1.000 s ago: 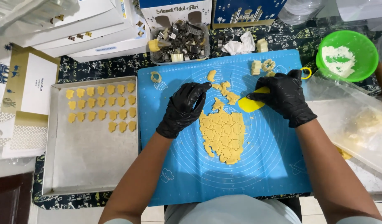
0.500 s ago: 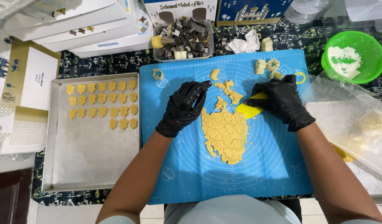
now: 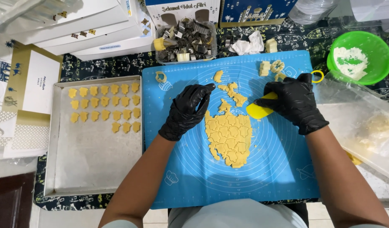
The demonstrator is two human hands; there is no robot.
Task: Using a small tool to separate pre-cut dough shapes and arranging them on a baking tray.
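Head view: the right hand (image 3: pixel 296 102), in a black glove, grips a yellow dough scraper (image 3: pixel 260 109) at the upper right edge of the rolled cookie dough (image 3: pixel 229 139) on the blue baking mat (image 3: pixel 194 177). The left hand (image 3: pixel 187 110), gloved too, holds nothing, its fingers curled just left of the dough, the forefinger stretched toward loose dough scraps (image 3: pixel 231 93). A metal tray (image 3: pixel 93 164) of cut cookies (image 3: pixel 105 106) lies left of the mat.

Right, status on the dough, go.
Left hand open, fingertips beside the stamped dough sheet. Right hand shut on yellow scraper, blade at the sheet's top edge. Loose scraps between the hands; nothing blocking.
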